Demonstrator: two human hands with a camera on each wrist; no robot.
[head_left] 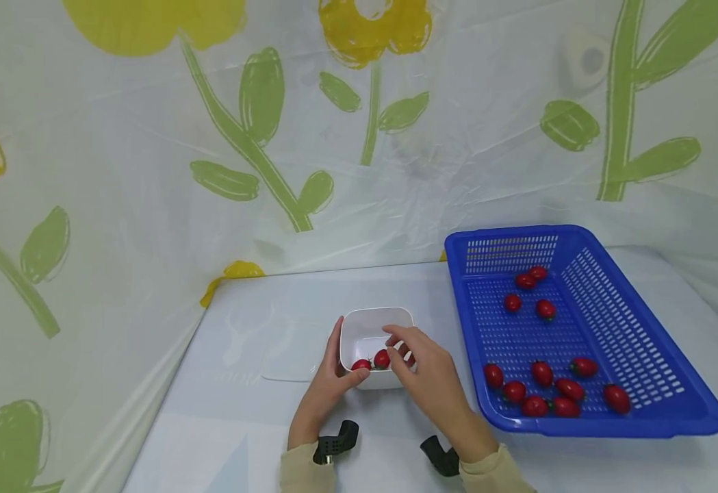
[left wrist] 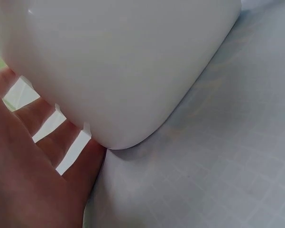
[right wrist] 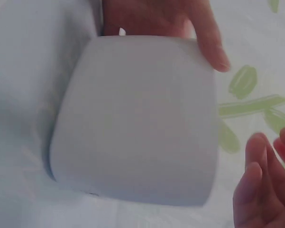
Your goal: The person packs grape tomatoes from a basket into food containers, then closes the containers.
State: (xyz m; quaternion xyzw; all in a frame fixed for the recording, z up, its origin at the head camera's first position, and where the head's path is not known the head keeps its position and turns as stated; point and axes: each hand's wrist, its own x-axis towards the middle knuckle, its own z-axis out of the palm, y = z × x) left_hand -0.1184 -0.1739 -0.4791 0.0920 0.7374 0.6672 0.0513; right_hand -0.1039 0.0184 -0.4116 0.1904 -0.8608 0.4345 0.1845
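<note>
A small white square container (head_left: 367, 327) stands on the table, with red cherry tomatoes (head_left: 381, 359) along its near side. My left hand (head_left: 324, 390) holds it at the left: the thumb lies by the near rim and the fingers spread along the outer wall, as the left wrist view shows. My right hand (head_left: 428, 370) hovers over the container's right side, fingers bent, thumb and index fingertips apart. Red shows through the gap between its fingers in the head view. From the right wrist, the container's outer wall (right wrist: 137, 118) fills the middle, and the right fingers (right wrist: 250, 185) appear beside the rim.
To the right stands a large blue plastic basket (head_left: 645, 301) with several cherry tomatoes (head_left: 541, 373) scattered inside, most near its front. A clear flat sheet or lid (head_left: 287, 378) lies left of the container. Behind the table hangs a flower-patterned cloth (head_left: 420, 205).
</note>
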